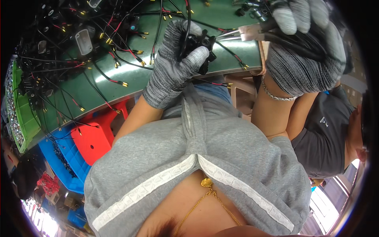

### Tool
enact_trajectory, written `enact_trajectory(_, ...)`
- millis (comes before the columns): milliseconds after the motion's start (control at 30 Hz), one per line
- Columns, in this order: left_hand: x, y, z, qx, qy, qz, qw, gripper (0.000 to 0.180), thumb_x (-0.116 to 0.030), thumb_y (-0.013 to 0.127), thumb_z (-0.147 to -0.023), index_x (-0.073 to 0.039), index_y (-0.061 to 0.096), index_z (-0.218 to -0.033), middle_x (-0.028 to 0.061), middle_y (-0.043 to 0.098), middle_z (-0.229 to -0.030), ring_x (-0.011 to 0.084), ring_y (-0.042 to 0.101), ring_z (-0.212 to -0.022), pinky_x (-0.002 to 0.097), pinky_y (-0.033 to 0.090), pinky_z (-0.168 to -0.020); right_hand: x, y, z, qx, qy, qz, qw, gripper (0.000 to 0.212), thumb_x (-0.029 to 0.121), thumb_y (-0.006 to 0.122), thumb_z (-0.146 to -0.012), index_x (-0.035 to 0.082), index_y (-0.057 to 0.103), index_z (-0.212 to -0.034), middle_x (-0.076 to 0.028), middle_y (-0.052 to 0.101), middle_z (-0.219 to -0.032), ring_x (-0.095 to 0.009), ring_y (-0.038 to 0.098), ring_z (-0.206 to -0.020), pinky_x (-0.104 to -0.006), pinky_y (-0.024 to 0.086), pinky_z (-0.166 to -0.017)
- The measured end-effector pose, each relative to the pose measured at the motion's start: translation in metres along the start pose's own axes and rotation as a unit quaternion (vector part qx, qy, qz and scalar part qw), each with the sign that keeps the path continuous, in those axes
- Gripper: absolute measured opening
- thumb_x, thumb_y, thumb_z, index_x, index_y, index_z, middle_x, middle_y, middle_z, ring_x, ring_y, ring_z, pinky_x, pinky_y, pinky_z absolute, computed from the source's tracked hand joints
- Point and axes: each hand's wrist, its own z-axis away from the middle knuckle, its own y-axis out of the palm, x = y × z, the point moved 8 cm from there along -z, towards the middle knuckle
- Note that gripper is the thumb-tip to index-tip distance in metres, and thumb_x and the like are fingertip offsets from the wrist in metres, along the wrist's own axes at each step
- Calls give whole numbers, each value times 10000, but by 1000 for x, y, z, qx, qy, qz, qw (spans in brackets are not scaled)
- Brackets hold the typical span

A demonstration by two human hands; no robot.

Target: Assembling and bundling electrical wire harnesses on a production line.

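My left hand point(169, 65), in a grey striped knit glove, grips a small black plastic part point(204, 47) above the near edge of the table, thumb pressed on its near side. A black cable point(188, 15) runs up past that hand. In the same kind of glove, my right hand point(304, 59) is wrapped round long-nosed pliers point(250, 32) with dark handles. The thin metal jaws point left and reach the right side of the part. Whether they grip anything there I cannot tell.
Many black parts with cables and gold-tipped red and black leads point(108, 39) cover the left of the green table point(237, 55). Screws and metal fittings point(256, 12) lie at the back. Left stand a green bin point(29, 106), red stool point(92, 140) and blue crate point(65, 158). A person point(323, 134) sits close at right.
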Motion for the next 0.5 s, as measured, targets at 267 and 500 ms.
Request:
enact_trajectory(267, 4, -6, 5, -54, -4, 44, 998, 421, -110, 694, -822, -63, 522, -1203, 60, 591, -999, 157, 592, -925, 314, 511, -825, -23, 17, 10, -98, 9, 14, 995, 440, 71, 465, -956, 26, 406, -1389, -82, 513, -923, -174, 519, -740, -326, 526, -639)
enact_trajectory(500, 6, -5, 2, -33, -14, -12, 999, 395, -124, 702, -819, -48, 523, -1164, 53, 592, -987, 135, 567, -904, 303, 498, -814, -22, 4, 19, -146, 18, 9, 989, 429, 82, 510, -932, 16, 449, -1352, -71, 513, -901, -164, 514, -751, -308, 503, -641)
